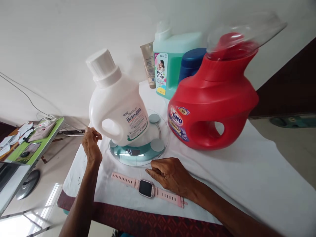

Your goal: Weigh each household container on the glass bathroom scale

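White jug (123,95), head view: upright on glass scale (120,155). Probably heavy, slick, slightly squeezable; take moulded handle (97,119), support base. Left hand (92,146) beside jug, right hand (171,171) near scale; both curled narrow, nothing visibly held.

bottle (115,105) on scale (135,154), watch (145,188) before

Left hand (92,146) upright, right hand (170,172) angled inward, fingers (156,164) bent

Gap between white jug (118,108) and red jug (209,102); scale (138,154) below.
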Tool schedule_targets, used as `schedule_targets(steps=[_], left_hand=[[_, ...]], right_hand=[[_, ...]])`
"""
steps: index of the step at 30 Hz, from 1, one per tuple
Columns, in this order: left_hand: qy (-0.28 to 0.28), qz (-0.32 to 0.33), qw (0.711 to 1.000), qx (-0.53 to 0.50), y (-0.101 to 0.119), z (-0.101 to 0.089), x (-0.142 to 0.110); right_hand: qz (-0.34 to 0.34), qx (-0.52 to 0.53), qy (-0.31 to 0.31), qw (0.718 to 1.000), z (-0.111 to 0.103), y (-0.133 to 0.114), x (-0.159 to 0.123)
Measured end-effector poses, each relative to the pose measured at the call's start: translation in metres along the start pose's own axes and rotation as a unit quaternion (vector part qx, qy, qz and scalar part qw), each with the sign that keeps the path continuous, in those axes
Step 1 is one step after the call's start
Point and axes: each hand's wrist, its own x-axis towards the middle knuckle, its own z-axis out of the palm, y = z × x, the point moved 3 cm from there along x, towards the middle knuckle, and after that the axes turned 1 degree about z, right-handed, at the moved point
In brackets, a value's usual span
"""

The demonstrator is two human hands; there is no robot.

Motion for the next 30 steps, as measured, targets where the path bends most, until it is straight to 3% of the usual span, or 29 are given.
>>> schedule_targets(steps=[3, 6, 21, 23, 25, 30], left_hand=[[0.012, -0.076, 0.997, -0.021, -0.039, -0.019, -0.007], [0.032, -0.14, 0.987, -0.067, -0.057, -0.026, -0.013], [0.008, -0.157, 0.984, -0.086, -0.059, -0.02, -0.014], [0.0, -0.128, 0.99, -0.051, -0.058, -0.02, -0.015], [-0.005, -0.058, 0.998, 0.009, -0.049, -0.019, -0.017], [-0.053, 0.162, 0.984, 0.047, 0.016, 0.004, -0.024]], right_hand=[[-0.001, -0.009, -0.002, 1.0, 0.0, 0.0, 0.0], [-0.012, -0.018, 0.001, 1.0, 0.0, 0.0, -0.001], [-0.036, -0.013, 0.024, 0.999, 0.0, 0.0, 0.0], [-0.033, -0.009, 0.022, 0.999, 0.0, 0.0, 0.0], [-0.029, -0.009, 0.019, 0.999, 0.0, 0.0, -0.001], [-0.017, -0.016, 0.003, 1.0, 0.001, 0.002, -0.002]])
